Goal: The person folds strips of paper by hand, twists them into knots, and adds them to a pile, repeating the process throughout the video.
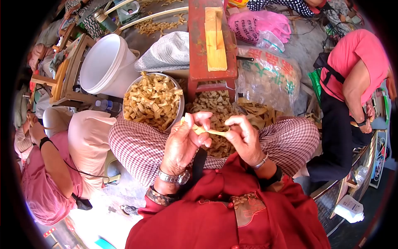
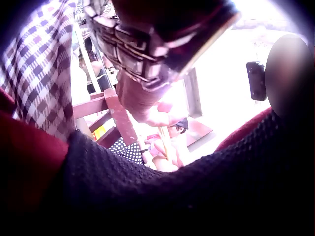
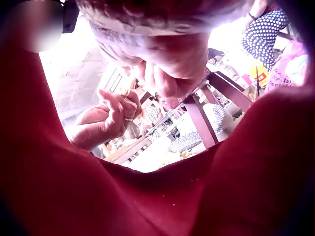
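Pale yellow strip lies crosswise between the hands: left hand pinches its left end, right hand its right end, fingers curled.

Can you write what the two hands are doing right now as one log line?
left hand: pinches pale strip | right hand: pinches its other end | nearby: metal bowl full of tan pieces

Bowl left, red bench ahead block; room over knees only
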Motion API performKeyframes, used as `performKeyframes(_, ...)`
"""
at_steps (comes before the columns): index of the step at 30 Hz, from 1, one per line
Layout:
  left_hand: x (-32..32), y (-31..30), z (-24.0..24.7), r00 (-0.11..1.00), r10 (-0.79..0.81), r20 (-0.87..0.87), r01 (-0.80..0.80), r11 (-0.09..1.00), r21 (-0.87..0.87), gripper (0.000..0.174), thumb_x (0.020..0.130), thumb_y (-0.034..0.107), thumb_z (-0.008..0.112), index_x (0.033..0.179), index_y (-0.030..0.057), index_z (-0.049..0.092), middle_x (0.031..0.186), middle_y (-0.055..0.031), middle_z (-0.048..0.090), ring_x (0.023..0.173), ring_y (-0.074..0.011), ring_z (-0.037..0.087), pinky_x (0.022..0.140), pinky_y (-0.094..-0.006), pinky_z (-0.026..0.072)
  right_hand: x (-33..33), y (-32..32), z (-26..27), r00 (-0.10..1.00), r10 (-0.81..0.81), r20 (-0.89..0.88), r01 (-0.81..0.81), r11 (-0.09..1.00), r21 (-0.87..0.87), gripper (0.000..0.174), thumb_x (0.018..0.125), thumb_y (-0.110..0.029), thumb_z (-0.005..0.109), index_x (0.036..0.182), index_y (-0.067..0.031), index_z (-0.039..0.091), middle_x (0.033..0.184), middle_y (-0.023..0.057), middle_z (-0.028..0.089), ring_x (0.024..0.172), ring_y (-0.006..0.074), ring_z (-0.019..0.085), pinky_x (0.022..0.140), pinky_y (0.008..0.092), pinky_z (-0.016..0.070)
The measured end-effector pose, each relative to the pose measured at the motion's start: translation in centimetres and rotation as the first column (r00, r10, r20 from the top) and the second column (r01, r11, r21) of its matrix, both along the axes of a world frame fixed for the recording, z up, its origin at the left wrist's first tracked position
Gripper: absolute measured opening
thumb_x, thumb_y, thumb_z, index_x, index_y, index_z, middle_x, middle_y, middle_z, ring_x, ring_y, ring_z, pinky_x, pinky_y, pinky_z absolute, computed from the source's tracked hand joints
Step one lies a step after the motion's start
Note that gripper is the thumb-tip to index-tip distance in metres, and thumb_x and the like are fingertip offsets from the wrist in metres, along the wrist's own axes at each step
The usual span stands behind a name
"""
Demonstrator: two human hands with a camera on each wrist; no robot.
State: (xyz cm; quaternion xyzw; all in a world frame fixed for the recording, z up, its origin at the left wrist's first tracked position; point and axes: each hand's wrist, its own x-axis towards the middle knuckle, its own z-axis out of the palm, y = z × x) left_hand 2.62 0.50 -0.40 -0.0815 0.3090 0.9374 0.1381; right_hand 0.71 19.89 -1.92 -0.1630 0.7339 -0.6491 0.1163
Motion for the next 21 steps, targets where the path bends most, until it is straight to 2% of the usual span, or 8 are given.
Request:
performKeyframes(2, -0.1, 0.1, 0.1, 1.0, 0.014, -0.004, -0.014, 0.999, -0.036, 0.052, 0.097, 0.039, 0.044, 0.121, -0.0064, 0.05, 0.094, -0.0087, 0.055, 0.066, -0.0112, 0.05, 0.06, -0.0285, 0.0505, -0.3, -0.2, 0.8, 0.996, 0.05, -0.076, -0.038, 0.988, 0.15, 0.014, 0.088, -0.011, 0.064, 0.093, -0.0003, 0.058, 0.071, 0.0074, 0.057, 0.059, 0.0111, 0.054, 0.053, 0.0262, 0.0418)
performKeyframes(5, -0.3, 0.8, 0.7, 1.0, -0.02, 0.002, 0.019, 0.955, -0.294, 0.054, 0.097, 0.04, 0.046, 0.124, -0.0068, 0.048, 0.094, -0.0087, 0.056, 0.064, -0.0091, 0.052, 0.053, -0.0247, 0.0496, -0.8, -0.2, 0.5, 0.977, 0.013, -0.211, 0.025, 0.984, 0.175, 0.011, 0.087, -0.01, 0.063, 0.089, 0.0001, 0.059, 0.07, 0.0093, 0.057, 0.059, 0.0151, 0.056, 0.053, 0.0277, 0.0426)
performKeyframes(6, -0.2, 0.8, 0.1, 0.999, -0.049, -0.005, 0.045, 0.954, -0.295, 0.055, 0.096, 0.039, 0.048, 0.126, -0.0065, 0.046, 0.091, -0.0074, 0.058, 0.06, -0.0074, 0.053, 0.049, -0.0212, 0.0482, -0.9, -0.3, 0.5, 0.968, 0.001, -0.251, 0.046, 0.982, 0.181, 0.009, 0.086, -0.008, 0.064, 0.089, -0.0005, 0.059, 0.072, 0.0099, 0.058, 0.058, 0.0204, 0.057, 0.053, 0.0295, 0.0432)
performKeyframes(8, -0.2, 0.8, 0.0, 0.998, -0.049, 0.048, 0.062, 0.941, -0.333, 0.042, 0.094, 0.029, 0.056, 0.117, -0.0055, 0.053, 0.075, -0.003, 0.058, 0.05, -0.0057, 0.047, 0.044, -0.0202, 0.0432, -1.0, -0.6, 0.2, 0.958, 0.018, -0.286, 0.035, 0.983, 0.178, 0.009, 0.085, -0.008, 0.064, 0.088, -0.0011, 0.059, 0.072, 0.0099, 0.058, 0.058, 0.0223, 0.057, 0.053, 0.0304, 0.0434)
performKeyframes(10, -0.4, 0.9, 0.1, 0.995, -0.038, 0.092, 0.067, 0.939, -0.336, 0.031, 0.092, 0.023, 0.059, 0.107, -0.0034, 0.058, 0.067, -0.0008, 0.055, 0.046, -0.0045, 0.042, 0.041, -0.0197, 0.0378, -1.0, -0.8, 0.0, 0.945, 0.038, -0.326, 0.029, 0.979, 0.2, 0.009, 0.084, -0.009, 0.064, 0.087, -0.002, 0.058, 0.072, 0.0099, 0.058, 0.058, 0.0248, 0.057, 0.053, 0.0317, 0.0436)
performKeyframes(12, -0.5, 0.6, 0.0, 0.991, -0.004, 0.135, 0.048, 0.945, -0.323, 0.021, 0.091, 0.018, 0.062, 0.099, -0.0012, 0.06, 0.063, 0.0005, 0.052, 0.044, -0.0038, 0.038, 0.039, -0.0194, 0.0332, -1.2, -0.9, -0.4, 0.92, 0.048, -0.388, 0.028, 0.982, 0.188, 0.009, 0.084, -0.006, 0.064, 0.088, 0.0, 0.058, 0.07, 0.0094, 0.056, 0.056, 0.021, 0.054, 0.051, 0.03, 0.0412)
performKeyframes(16, -0.4, 0.2, 0.1, 0.977, 0.169, 0.133, -0.119, 0.939, -0.322, 0.009, 0.089, 0.01, 0.06, 0.089, 0.0006, 0.06, 0.06, 0.0035, 0.045, 0.046, -0.0033, 0.032, 0.039, -0.0179, 0.0275, -1.2, -0.9, 0.2, 0.927, 0.068, -0.369, -0.003, 0.985, 0.175, 0.008, 0.084, -0.003, 0.064, 0.085, 0.0017, 0.058, 0.068, 0.0098, 0.056, 0.053, 0.0201, 0.053, 0.049, 0.0298, 0.0404)
performKeyframes(21, -0.4, -0.7, -0.1, 0.971, 0.216, 0.103, -0.186, 0.952, -0.245, 0.006, 0.088, 0.005, 0.062, 0.093, 0.0024, 0.061, 0.075, -0.0015, 0.058, 0.055, -0.005, 0.044, 0.044, -0.0198, 0.0351, -2.1, -0.4, 1.5, 0.939, 0.092, -0.332, -0.023, 0.978, 0.205, 0.007, 0.085, -0.007, 0.062, 0.082, -0.0014, 0.059, 0.066, 0.0101, 0.055, 0.056, 0.0254, 0.056, 0.052, 0.0322, 0.0429)
